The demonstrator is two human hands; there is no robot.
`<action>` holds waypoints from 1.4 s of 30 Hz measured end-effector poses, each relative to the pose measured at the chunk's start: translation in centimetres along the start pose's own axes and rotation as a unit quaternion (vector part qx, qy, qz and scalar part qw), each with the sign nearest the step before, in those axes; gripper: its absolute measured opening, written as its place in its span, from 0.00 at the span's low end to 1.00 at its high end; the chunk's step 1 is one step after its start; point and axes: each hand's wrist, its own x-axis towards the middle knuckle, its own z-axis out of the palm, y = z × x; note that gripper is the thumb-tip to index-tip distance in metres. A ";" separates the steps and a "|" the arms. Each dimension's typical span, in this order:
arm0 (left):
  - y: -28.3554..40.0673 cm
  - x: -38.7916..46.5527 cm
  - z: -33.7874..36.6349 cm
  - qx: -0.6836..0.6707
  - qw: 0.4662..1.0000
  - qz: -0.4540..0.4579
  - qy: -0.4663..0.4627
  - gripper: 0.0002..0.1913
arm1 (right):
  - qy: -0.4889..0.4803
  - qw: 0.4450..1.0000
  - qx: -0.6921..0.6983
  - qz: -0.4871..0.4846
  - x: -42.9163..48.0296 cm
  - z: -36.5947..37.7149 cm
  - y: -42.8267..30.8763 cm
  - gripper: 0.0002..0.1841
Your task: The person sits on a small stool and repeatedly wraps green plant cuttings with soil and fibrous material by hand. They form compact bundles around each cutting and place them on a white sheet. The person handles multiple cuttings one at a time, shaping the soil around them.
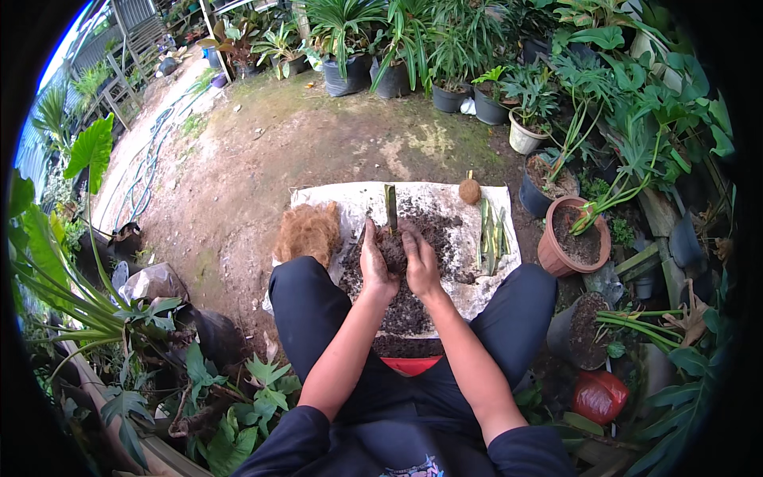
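Observation:
Between my left hand (377, 262) and my right hand (421, 260) is a clump of dark soil (391, 249), cupped by both palms. An upright piece of green leaf (390, 206) with yellowish edges stands out of the clump's top. Loose soil (411, 313) lies around and below my hands on a white sheet (381, 192). To the left on the sheet rests a pile of brown coconut fibre (307, 232). At the right are several cut leaf pieces (493, 235), and above them a round fibre-covered ball (470, 191) with a short leaf piece.
A red container (411, 365) with soil sits between my legs. Potted plants line the far side, with a terracotta-coloured pot (574, 238) and a black pot (545, 185) at the right. A hose (143, 173) runs along the ground at the left. A red bag (599, 396) lies lower right.

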 end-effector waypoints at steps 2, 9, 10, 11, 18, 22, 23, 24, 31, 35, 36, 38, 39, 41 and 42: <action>-0.1 0.7 -0.5 0.010 1.000 0.026 -0.010 0.19 | -0.005 0.996 -0.040 0.077 -0.6 0.6 0.1 0.22; 0.1 1.2 -0.3 0.036 0.997 0.038 -0.051 0.16 | 0.035 0.999 0.021 0.005 -0.3 0.9 -0.2 0.21; -0.2 0.9 0.2 0.026 0.997 0.056 -0.043 0.17 | 0.013 0.991 0.124 0.058 -0.1 0.6 -0.3 0.21; -0.5 0.6 0.6 0.011 0.995 0.079 -0.054 0.18 | -0.005 0.967 0.222 0.121 0.0 0.3 -0.4 0.21; -2.1 -1.3 1.1 0.246 0.920 0.302 -0.051 0.15 | 0.037 0.993 0.103 0.043 0.0 -0.2 -0.7 0.17; -1.9 -0.8 0.9 0.249 0.911 0.324 -0.062 0.12 | 0.023 0.995 0.086 0.044 0.2 -0.5 -0.5 0.19; -1.9 -0.8 0.8 0.250 0.909 0.327 -0.064 0.12 | 0.014 0.995 0.086 0.043 0.3 -0.5 -0.4 0.19; -1.7 -0.6 0.8 0.257 0.905 0.333 -0.063 0.11 | 0.002 0.995 0.097 0.034 0.3 -0.5 -0.3 0.20; -1.5 -0.3 0.8 0.263 0.921 0.288 -0.014 0.12 | -0.006 0.998 0.028 0.054 0.4 0.0 0.0 0.19; -1.5 -0.8 1.1 0.239 0.937 0.253 0.034 0.16 | -0.008 0.996 0.092 0.019 0.4 0.0 -0.4 0.21; -1.1 -0.9 1.1 0.220 0.947 0.236 0.004 0.22 | -0.025 0.999 0.019 -0.025 0.5 0.0 -0.4 0.21; -1.4 -1.3 1.2 0.313 0.908 0.276 0.018 0.22 | -0.003 1.000 0.011 -0.006 0.4 0.0 -0.3 0.20; -1.4 -1.5 1.3 0.373 0.879 0.295 0.043 0.22 | 0.006 1.000 0.010 -0.003 0.3 0.0 -0.2 0.20; -1.4 -1.5 1.4 0.346 0.900 0.264 0.015 0.25 | 0.012 1.000 0.015 0.006 0.4 0.2 -0.1 0.20; -1.2 -1.4 1.4 0.335 0.911 0.240 0.001 0.26 | 0.001 1.000 0.016 0.022 0.4 0.2 -0.2 0.21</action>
